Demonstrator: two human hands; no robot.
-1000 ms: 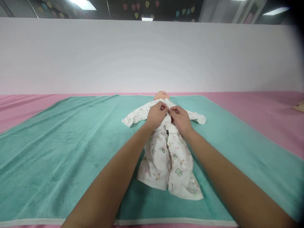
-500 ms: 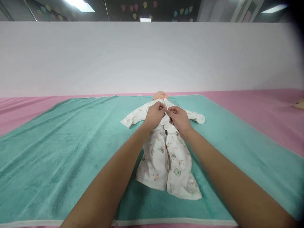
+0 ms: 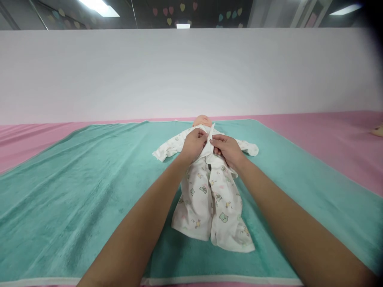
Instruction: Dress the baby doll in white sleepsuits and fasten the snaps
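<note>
A baby doll (image 3: 202, 120) lies on its back on a teal towel (image 3: 74, 191), its head at the far end. It wears a white romper (image 3: 209, 203) printed with small animals. My left hand (image 3: 194, 144) pinches the left edge of the romper's front opening at the chest. My right hand (image 3: 228, 150) grips the right edge beside it, fingers curled on the cloth. Both hands meet over the doll's chest, and the doll's body is hidden under the cloth and hands.
The towel covers a pink sheet (image 3: 329, 139) that shows on both sides. A white wall panel (image 3: 191, 71) stands right behind the doll's head. A small pale object (image 3: 378, 130) lies at the far right edge.
My hands stay at the doll's chest; the right hand has slid slightly lower and a flap of the romper's front now stands up between the two hands.
</note>
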